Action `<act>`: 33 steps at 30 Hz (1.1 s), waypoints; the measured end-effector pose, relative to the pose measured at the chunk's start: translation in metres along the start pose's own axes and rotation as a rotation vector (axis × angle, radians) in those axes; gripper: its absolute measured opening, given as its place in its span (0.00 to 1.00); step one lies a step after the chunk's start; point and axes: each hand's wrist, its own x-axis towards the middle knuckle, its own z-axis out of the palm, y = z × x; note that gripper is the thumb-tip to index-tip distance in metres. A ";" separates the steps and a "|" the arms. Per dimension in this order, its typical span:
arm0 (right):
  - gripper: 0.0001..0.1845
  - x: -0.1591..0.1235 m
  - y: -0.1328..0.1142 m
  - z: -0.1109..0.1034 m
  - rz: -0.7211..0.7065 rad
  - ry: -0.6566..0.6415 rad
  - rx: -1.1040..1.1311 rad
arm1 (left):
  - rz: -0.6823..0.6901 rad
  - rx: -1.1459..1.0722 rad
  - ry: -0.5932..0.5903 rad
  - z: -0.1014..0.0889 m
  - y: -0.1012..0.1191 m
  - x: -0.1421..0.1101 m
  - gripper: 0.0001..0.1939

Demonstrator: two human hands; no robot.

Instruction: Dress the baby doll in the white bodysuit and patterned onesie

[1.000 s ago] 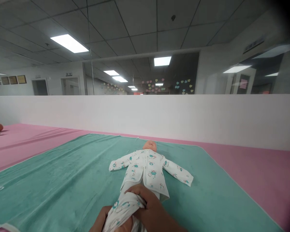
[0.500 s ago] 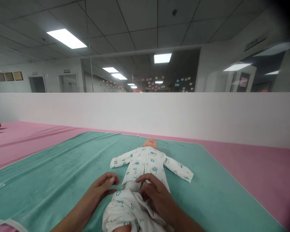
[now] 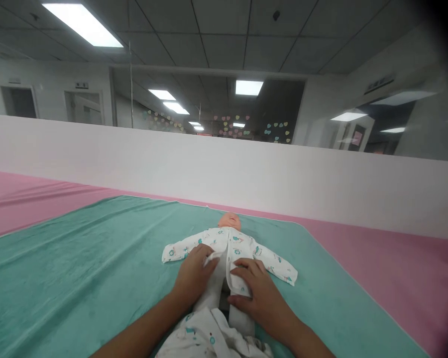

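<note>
A baby doll point(image 3: 230, 220) lies on its back, head toward the far wall, in a white printed baby jacket point(image 3: 242, 241) with its sleeves spread out. My left hand point(image 3: 194, 273) pinches the jacket's left front panel between thumb and fingers, lifting its edge. On the right front panel lies my right hand point(image 3: 259, 293), with curved fingers over the cloth and the thumb near the lower corner. The two panels part toward the bottom, with white cloth and a dark gap between them. White printed baby trousers point(image 3: 209, 335) are bunched at the lower edge of the view.
Beneath the doll a green blanket point(image 3: 97, 263) is spread over a pink surface point(image 3: 406, 258). A low white wall point(image 3: 171, 164) runs along the back, with glass above it.
Both hands have moved from the trouser waist up to the jacket's front. My left hand has taken hold of one panel, and the jacket front is now parted. The view has shifted slightly.
</note>
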 end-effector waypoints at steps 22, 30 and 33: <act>0.11 -0.039 0.105 -0.050 0.817 0.299 -0.196 | -0.107 -0.363 -0.199 -0.026 -0.008 -0.005 0.09; 0.13 -0.014 0.023 -0.014 0.257 0.094 0.159 | 0.232 -0.217 -0.699 -0.042 0.022 -0.014 0.07; 0.13 -0.014 -0.001 -0.010 0.159 -0.032 0.237 | 0.238 -0.205 -0.721 -0.044 0.022 -0.015 0.05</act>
